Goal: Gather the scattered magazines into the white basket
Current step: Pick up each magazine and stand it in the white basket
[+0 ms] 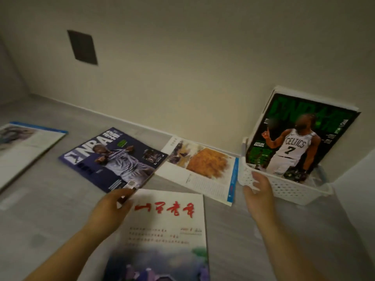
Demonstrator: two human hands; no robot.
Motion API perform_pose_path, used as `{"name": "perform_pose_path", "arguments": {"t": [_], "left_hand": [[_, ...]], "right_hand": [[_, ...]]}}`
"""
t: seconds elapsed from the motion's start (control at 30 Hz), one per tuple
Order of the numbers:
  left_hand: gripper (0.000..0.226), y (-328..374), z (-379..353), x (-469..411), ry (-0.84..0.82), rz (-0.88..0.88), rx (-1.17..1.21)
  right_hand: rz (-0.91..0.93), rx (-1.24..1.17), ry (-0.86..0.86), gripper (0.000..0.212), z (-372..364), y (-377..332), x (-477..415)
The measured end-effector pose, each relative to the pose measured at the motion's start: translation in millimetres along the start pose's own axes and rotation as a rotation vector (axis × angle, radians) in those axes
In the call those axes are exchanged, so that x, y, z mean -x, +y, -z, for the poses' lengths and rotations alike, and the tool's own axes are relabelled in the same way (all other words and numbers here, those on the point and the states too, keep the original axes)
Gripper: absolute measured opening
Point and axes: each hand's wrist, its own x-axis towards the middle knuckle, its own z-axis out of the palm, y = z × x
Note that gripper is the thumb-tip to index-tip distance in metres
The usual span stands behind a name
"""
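Right up close, a white magazine (168, 236) lies flat on the grey floor (50, 199), red brush-style characters across its top, rows of small red print below and a blurry blue-purple picture at its foot. Just past it, the left hand (109, 209) pinches the near corner of a dark blue magazine (109, 159); "NBA" reads in big white letters over a player in a pale kit. Over on the right, the right hand (259, 195) grips the near-left rim of the white basket (288, 189), a perforated plastic one sitting by the wall. Standing in it, a green-and-black magazine (294, 138) shows a "CELTICS" number 7 jersey and the name "JAYLEN BROWN". Between blue magazine and basket lies a white one with a golden picture (203, 169) and a blue edge. Far left, another blue-edged magazine (26, 142).
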Motion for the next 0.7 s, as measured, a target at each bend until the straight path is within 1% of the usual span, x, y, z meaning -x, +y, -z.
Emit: {"name": "perform_pose_path", "arguments": {"t": [0.07,0.13,0.2,0.3,0.33,0.4,0.5,0.6,0.7], "left_hand": [[0.031,-33.2,18.2,16.2,0.023,0.080,-0.006],[0.041,-58.5,27.2,27.3,-0.027,0.115,-0.028],[0.050,-73.5,27.6,35.5,-0.097,0.087,-0.066],[0.064,-79.0,25.7,38.6,-0.146,-0.020,-0.151],[0.064,-80.0,25.4,35.4,-0.144,-0.058,-0.174],[0.061,-82.7,27.0,21.7,-0.126,-0.167,-0.268],[0.064,-83.0,30.4,-15.6,-0.128,-0.322,-0.437],[0.081,-76.8,31.1,-56.6,-0.275,-0.444,-0.665],[0.092,-73.6,26.2,-83.1,-0.463,-0.488,-0.757]], "right_hand": [[0.037,0.058,-0.119,0.046,-33.1,1.7,33.1],[0.105,0.206,-0.212,0.048,-61.8,4.5,61.5],[0.195,0.421,-0.305,0.054,-84.3,9.5,84.7],[0.238,0.666,-0.441,0.060,-106.5,21.1,112.6],[0.257,0.746,-0.456,0.059,-111.2,25.7,121.5],[0.310,0.864,-0.431,0.054,-116.9,32.1,134.2],[0.321,0.917,-0.402,0.052,-119.0,33.2,137.8],[0.289,0.962,-0.409,0.053,-120.2,33.6,137.5],[0.250,0.985,-0.410,0.053,-122.4,33.6,138.4]]}}
